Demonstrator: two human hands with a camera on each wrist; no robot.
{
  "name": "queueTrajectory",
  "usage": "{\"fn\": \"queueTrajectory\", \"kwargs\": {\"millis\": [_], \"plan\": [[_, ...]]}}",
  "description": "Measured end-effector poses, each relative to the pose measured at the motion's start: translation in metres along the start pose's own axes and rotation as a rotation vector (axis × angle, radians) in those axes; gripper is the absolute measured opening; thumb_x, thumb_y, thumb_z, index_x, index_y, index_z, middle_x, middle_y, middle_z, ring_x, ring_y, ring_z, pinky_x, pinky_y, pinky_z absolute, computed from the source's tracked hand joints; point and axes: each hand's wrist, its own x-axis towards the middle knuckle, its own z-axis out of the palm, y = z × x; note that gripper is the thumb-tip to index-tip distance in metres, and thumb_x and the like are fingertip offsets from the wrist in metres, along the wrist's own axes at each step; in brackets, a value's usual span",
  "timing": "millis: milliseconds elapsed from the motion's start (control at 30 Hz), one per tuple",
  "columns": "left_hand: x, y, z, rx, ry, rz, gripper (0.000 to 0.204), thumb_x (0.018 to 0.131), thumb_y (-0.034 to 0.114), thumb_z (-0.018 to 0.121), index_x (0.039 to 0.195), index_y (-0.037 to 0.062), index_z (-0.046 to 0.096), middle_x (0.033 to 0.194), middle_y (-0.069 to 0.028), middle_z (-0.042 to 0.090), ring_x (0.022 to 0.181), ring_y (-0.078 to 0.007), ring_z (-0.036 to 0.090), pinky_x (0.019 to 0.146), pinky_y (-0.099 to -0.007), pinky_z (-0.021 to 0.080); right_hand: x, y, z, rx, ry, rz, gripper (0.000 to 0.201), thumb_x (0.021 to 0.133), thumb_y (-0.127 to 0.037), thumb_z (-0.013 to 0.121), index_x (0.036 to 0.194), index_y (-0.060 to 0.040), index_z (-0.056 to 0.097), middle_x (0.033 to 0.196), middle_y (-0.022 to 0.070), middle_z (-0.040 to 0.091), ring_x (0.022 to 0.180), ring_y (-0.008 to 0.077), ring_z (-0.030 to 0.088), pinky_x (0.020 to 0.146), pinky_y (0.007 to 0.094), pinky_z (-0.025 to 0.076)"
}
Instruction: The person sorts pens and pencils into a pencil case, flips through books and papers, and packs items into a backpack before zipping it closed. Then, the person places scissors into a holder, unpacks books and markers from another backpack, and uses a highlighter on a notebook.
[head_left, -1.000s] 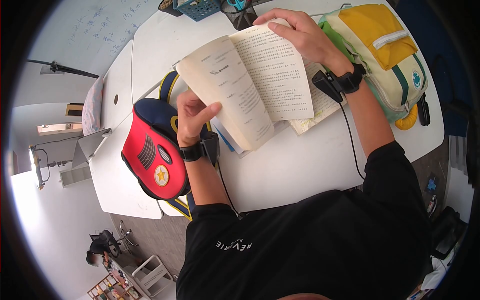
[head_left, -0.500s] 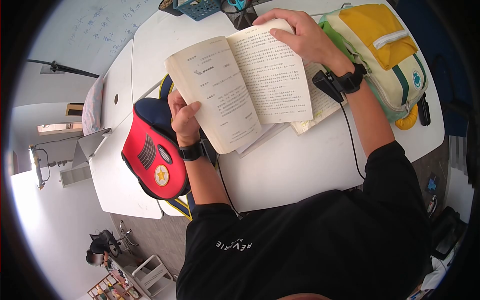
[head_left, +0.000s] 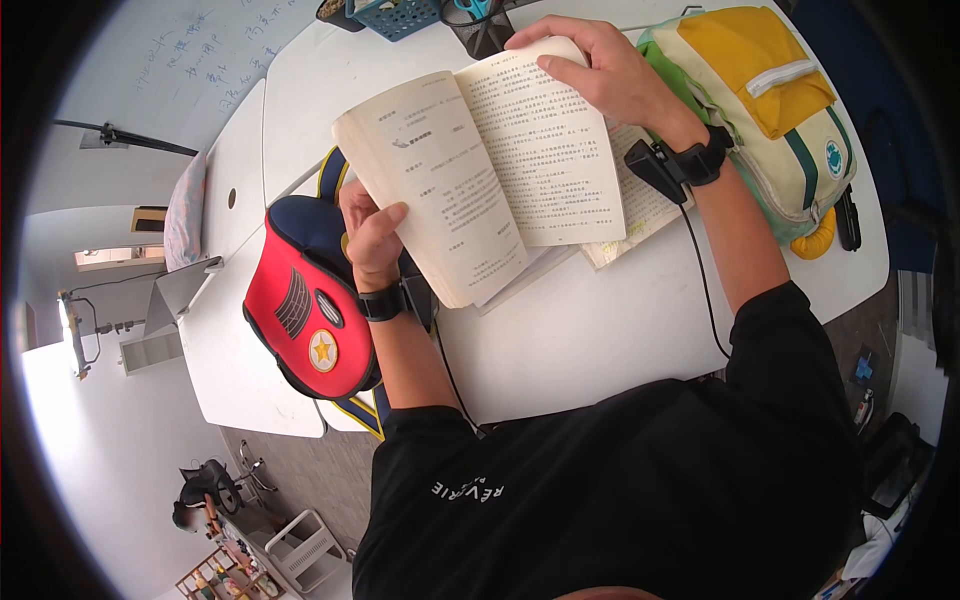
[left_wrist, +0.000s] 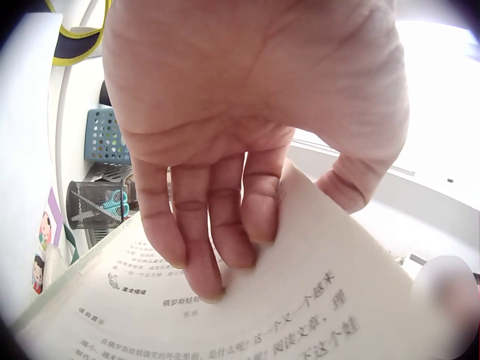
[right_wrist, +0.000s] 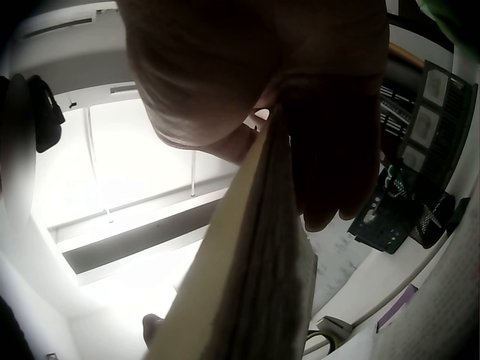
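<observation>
- An open book (head_left: 490, 190) is held above the white table (head_left: 560, 350) between both hands, its left page bowed; its cover is turned away from the head view.
- The book's left outer edge is gripped by the left hand (head_left: 372, 237), with thumb and fingers curled round it; the fingers are partly hidden in the head view, but four are shown lying on paper in the left wrist view.
- The book's upper right corner is pinched by the right hand (head_left: 615, 85), the thumb set over the page; much of that hand is lost in shadow in the right wrist view.
- Most of the print is too small to be read from the head, though larger lines are made out from the left wrist.
- Beneath the book, marked pages (head_left: 630, 222) and pale sheets (head_left: 525, 278) are partly covered, so their full extent cannot be told.
- The red and navy bag (head_left: 300, 310) is overlapped by the left hand and wrist.
- By the right forearm, a cream and yellow backpack (head_left: 790, 150) is seen.
- The blue basket (head_left: 395, 18) and mesh holder (head_left: 487, 40) are cut off at the head view's top edge.
</observation>
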Motion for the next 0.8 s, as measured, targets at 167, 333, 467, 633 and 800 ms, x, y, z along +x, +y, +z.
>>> {"fn": "queueTrajectory", "kwargs": {"millis": [167, 333, 467, 633, 800], "plan": [[-0.0001, 0.0, -0.0007, -0.001, 0.003, -0.013, 0.046, 0.064, 0.013, 0.06, 0.101, -0.0127, 0.067, 0.103, -0.0195, 0.072, 0.09, -0.0264, 0.069, 0.085, -0.0329, 0.053, -0.0003, 0.0013, 0.0003, -0.015, 0.014, -0.019, 0.029, 0.095, -0.009, 0.051, 0.121, -0.0035, 0.064, 0.1, 0.0078, 0.072, 0.083, 0.0115, 0.068, 0.072, 0.0259, 0.055], [-0.0007, -0.0003, -0.0003, -0.023, 0.004, -0.007, 0.045, 0.064, 0.013, 0.06, 0.1, -0.012, 0.067, 0.104, -0.0191, 0.072, 0.091, -0.0266, 0.069, 0.086, -0.0334, 0.053, 0.0006, 0.0024, 0.0003, -0.026, 0.018, -0.032, 0.029, 0.095, -0.01, 0.051, 0.121, -0.0034, 0.065, 0.1, 0.0081, 0.072, 0.083, 0.0116, 0.068, 0.072, 0.0263, 0.054], [0.0002, -0.0019, -0.003, -0.047, -0.037, 0.017, 0.046, 0.063, 0.013, 0.06, 0.101, -0.0119, 0.067, 0.104, -0.0191, 0.071, 0.092, -0.027, 0.069, 0.087, -0.0339, 0.052, 0.0004, 0.0009, -0.0006, -0.022, 0.005, -0.011, 0.029, 0.096, -0.01, 0.052, 0.121, -0.0036, 0.065, 0.1, 0.0079, 0.072, 0.084, 0.0118, 0.068, 0.072, 0.0264, 0.054], [0.0003, -0.0003, -0.0008, -0.042, -0.041, 0.025, 0.048, 0.063, 0.014, 0.06, 0.103, -0.0124, 0.067, 0.106, -0.02, 0.071, 0.094, -0.0277, 0.069, 0.088, -0.0344, 0.052, 0.0001, 0.0014, 0.0001, 0.004, 0.0, -0.001, 0.029, 0.096, -0.01, 0.052, 0.121, -0.004, 0.064, 0.1, 0.0077, 0.072, 0.084, 0.0121, 0.068, 0.073, 0.0264, 0.054], [-0.0002, 0.0001, -0.0002, -0.029, -0.028, 0.014, 0.05, 0.063, 0.015, 0.06, 0.104, -0.0127, 0.067, 0.107, -0.0208, 0.071, 0.094, -0.0281, 0.07, 0.088, -0.0347, 0.053, 0.0008, 0.0029, 0.0001, -0.037, 0.017, -0.044, 0.028, 0.096, -0.01, 0.054, 0.121, -0.0049, 0.065, 0.102, 0.0068, 0.072, 0.089, 0.0123, 0.068, 0.077, 0.0278, 0.054]]}}
